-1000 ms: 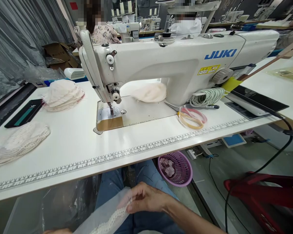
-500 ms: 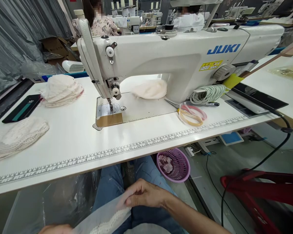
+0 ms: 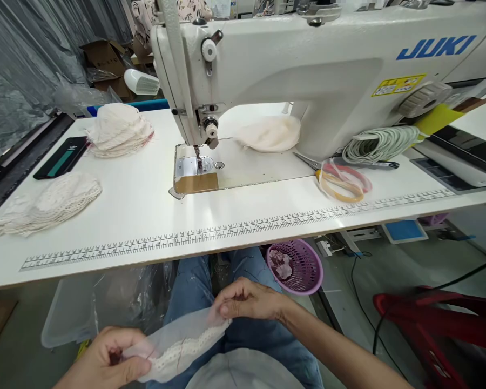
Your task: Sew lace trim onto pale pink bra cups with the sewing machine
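Observation:
Below the table edge, over my lap, both hands hold a sheer white fabric piece with a lace-trimmed edge [image 3: 182,343]. My left hand [image 3: 109,361] pinches its left end with closed fingers. Its right end is pinched by my right hand [image 3: 247,300], fingers curled. The piece stretches between them above my blue jeans. A white JUKI sewing machine [image 3: 316,70] stands on the white table [image 3: 137,216], its needle [image 3: 197,155] well above and beyond my hands.
Two stacks of lace pieces [image 3: 119,129] [image 3: 52,202] lie on the table's left, beside a black phone [image 3: 60,158]. Scissors, coiled cord [image 3: 378,143] and tape rings [image 3: 342,183] sit right of the machine. A purple basket [image 3: 295,266] and red stool [image 3: 437,329] stand on the floor.
The view has tilted down and shifted closer to the machine. My left hand has come into sight gripping the fabric's left end, and the piece is now stretched between both hands.

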A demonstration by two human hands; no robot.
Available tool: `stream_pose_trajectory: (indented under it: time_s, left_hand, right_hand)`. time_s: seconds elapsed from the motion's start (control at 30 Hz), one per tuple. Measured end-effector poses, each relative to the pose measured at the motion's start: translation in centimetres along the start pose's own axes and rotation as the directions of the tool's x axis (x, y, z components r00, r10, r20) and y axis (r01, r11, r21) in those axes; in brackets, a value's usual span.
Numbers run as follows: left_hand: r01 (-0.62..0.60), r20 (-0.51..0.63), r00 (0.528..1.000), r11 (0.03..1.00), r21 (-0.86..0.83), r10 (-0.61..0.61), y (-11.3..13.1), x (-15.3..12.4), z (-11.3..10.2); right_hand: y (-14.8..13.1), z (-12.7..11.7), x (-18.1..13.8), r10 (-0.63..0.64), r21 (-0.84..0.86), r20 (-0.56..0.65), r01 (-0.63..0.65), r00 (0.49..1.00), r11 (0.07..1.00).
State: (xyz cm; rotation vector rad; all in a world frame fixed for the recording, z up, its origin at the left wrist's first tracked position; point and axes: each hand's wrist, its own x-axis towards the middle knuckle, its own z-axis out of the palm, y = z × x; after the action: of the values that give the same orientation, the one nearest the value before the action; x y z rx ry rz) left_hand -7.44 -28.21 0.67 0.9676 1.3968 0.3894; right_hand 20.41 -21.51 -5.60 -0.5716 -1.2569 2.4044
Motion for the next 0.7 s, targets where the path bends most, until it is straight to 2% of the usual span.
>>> stream_pose_trajectory:
  time_s: [0.1, 0.23, 0.37, 0.5, 0.6, 0.7]
  left_hand:
    - [0.024, 0.064, 0.998, 0.999, -0.021, -0.023, 0.2, 0.1, 0.0]
    - [0.092, 0.136, 0.987, 0.995, -0.032, -0.087, 1.0, -0.1, 0.0]
    - [0.039, 0.141, 0.989, 0.999, 0.035, -0.044, 1.2, 0.0, -0.2]
    - [0.014, 0.177, 0.984, 0.991, 0.132, -0.038, 1.4, 0.4, 0.2]
    - [0.004, 0.206, 0.978, 0.987, 0.159, -0.037, 1.7, 0.8, 0.6]
    - [-0.020, 0.187, 0.982, 0.978, 0.206, -0.019, 1.6, 1.0, 0.5]
  right_hand:
    - [-0.8, 0.5, 0.4, 0.028, -0.123, 0.041, -0.023, 0.999, 0.992]
    - [-1.1, 0.9, 1.2, 0.002, -0.272, -0.002, -0.003, 1.000, 0.962]
    - [-1.6, 0.7, 1.2, -0.006, -0.343, 0.040, 0.019, 0.999, 0.939]
    - [-1.9, 0.9, 1.1, 0.041, -0.396, 0.101, 0.003, 0.994, 0.918]
    - [-1.5, 1.5, 1.5, 0.025, -0.459, 0.089, 0.018, 0.996, 0.888]
    - [-1.1, 1.9, 2.1, -0.003, -0.467, 0.066, 0.034, 0.998, 0.883]
